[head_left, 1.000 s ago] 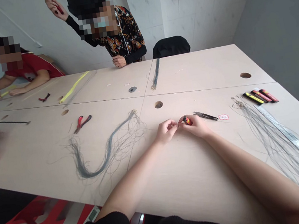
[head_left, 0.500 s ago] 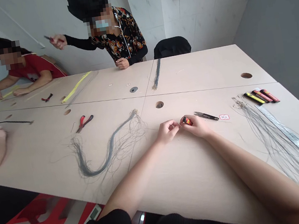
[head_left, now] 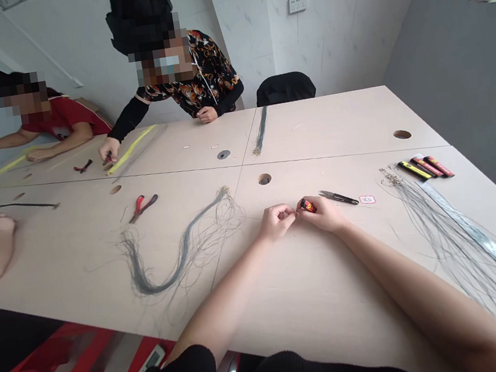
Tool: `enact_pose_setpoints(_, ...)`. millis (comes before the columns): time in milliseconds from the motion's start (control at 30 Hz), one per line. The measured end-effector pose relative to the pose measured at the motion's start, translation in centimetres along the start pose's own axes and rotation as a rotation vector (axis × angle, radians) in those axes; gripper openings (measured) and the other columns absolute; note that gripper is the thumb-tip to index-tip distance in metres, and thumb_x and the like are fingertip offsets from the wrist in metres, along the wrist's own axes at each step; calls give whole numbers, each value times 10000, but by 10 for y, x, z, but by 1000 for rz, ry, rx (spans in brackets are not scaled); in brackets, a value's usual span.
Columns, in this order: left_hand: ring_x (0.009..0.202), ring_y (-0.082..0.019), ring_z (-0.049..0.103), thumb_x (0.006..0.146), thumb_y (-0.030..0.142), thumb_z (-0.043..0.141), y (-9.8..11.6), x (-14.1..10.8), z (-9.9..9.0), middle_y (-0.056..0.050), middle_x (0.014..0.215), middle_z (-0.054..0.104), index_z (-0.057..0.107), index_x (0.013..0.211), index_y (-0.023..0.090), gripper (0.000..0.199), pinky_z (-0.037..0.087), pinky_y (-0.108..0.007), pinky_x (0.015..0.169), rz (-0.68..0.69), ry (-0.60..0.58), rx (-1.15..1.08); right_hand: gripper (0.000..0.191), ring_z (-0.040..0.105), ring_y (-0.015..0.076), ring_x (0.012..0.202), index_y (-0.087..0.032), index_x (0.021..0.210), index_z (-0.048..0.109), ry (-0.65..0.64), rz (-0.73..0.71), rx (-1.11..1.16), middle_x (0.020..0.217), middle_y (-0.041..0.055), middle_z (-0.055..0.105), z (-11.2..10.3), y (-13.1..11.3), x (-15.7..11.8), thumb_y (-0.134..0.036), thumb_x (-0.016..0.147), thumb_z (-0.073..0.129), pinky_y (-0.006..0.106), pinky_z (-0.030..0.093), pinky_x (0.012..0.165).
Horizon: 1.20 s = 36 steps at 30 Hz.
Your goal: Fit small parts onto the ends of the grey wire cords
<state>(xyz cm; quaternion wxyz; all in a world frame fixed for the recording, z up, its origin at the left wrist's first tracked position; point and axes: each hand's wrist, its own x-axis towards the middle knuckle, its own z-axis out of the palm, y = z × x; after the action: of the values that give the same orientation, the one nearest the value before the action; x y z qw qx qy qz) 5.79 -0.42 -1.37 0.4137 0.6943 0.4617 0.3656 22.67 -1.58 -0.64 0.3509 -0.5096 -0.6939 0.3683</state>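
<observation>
Over the wooden table [head_left: 266, 307] my two hands almost meet at the fingertips. My right hand [head_left: 324, 213] is closed round a lighter [head_left: 307, 206], whose red and black end shows between thumb and fingers. My left hand [head_left: 278, 221] is pinched closed right beside it; whatever lies in the pinch is too small to make out. Just beyond my right hand lie black thread snips [head_left: 339, 197] and a small red-bordered label [head_left: 367, 200]. Left of my left hand spreads a curved bundle of thin grey-blue cords [head_left: 185, 243] with metallic bits at its upper end.
Three lighters [head_left: 425, 168] lie at right beside a second cord bundle [head_left: 425, 221] and a shiny ruler-like strip [head_left: 485, 244]. Red-handled pliers [head_left: 142, 208] lie at left. A co-worker's hand [head_left: 109, 149] reaches onto the far side. The tabletop has round holes [head_left: 264, 178].
My hands keep the same hold, fingertips close together. The co-worker across has lowered a raised hand with a tool to the table. Another person at far left has stretched an arm out sideways.
</observation>
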Motion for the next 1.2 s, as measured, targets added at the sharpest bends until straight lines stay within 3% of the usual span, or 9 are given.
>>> enact_pose_setpoints(333,500,-89,349,720,400,595,5,-1,-4,32,532,492,624,662,161,248,295,-235,516,2,96,-78,128,401,113,585,-174,688,550,101,35,141,617,-22,476,-2,6,0,-289,704,497,248,312,560)
enact_pose_setpoints(533,498,-90,395,766,422,589,36,7,-9,5,608,565,627,712,158,273,313,-231,509,67,158,-130,168,315,106,484,-202,776,530,179,155,687,509,-72,295,-2,4,3,-357,715,549,246,257,492)
enact_pose_setpoints(667,480,-79,368,793,415,576,40,12,5,15,617,554,596,714,166,262,299,-227,493,109,259,-117,240,214,83,445,-217,610,374,18,237,890,509,-69,243,9,-5,6,-387,682,528,237,189,445)
enact_pose_setpoints(767,485,-81,375,814,444,559,27,11,18,23,601,521,558,715,173,288,303,-224,487,120,328,-137,363,175,81,423,-225,557,319,-43,257,908,478,-58,241,15,-7,8,-536,708,429,240,187,425)
enact_pose_setpoints(900,523,-88,403,844,500,526,11,4,28,15,607,493,521,694,175,358,331,-229,507,227,268,-151,452,187,89,400,-232,515,311,-35,254,787,414,-49,233,19,0,7,-628,721,377,241,192,411)
enact_pose_setpoints(1200,546,-93,434,860,493,525,7,3,31,10,626,508,461,665,185,370,362,-236,523,303,318,-247,453,261,102,391,-228,425,324,-96,146,644,361,-27,265,21,7,2,-505,776,394,264,257,428)
